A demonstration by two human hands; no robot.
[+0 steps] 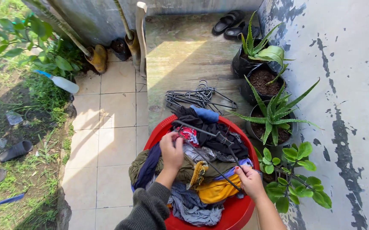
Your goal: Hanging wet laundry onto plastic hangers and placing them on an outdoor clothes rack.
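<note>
A home's back yard: tiled path (103, 127), potted aloe (274, 115), red laundry basin (235, 211), hangers (199, 98)

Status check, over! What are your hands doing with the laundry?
Left hand and right hand both gripping a dark wire hanger over the clothes-filled red basin. Spare hangers beyond. Nothing blocking.

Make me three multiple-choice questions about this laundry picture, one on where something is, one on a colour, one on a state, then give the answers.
1. Where does the pile of wire hangers lie?
A. on the grass
B. on the ground beyond the basin
C. in a plant pot

2. What colour is the basin that holds the clothes?
A. red
B. blue
C. white

3. What is the right hand doing?
A. resting flat on the wall
B. gripping a dark hanger
C. hanging free

Answers: 1 B, the hangers lie just past the basin's far rim. 2 A, its rim is red. 3 B, its fingers close on the wire while the left hand holds the other end.
</note>
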